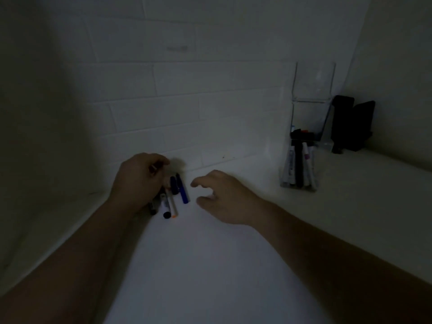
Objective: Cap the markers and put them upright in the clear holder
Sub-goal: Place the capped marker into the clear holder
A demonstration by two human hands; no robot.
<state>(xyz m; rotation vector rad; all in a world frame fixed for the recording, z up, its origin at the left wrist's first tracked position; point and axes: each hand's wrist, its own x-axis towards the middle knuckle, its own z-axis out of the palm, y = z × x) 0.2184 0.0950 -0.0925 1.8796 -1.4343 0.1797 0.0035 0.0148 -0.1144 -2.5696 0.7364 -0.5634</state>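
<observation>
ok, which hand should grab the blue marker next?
Right. The right hand is open and empty beside the blue marker; the left hand already seems to hold something and covers the other markers.

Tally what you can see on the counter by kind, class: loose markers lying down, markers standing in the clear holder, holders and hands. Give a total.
Loose markers lying by the left hand: about 5, dim and partly hidden
Markers standing in the holder: about 4
Clear holder: 1
Hands, with the right hand: 2
Total: about 12
</observation>
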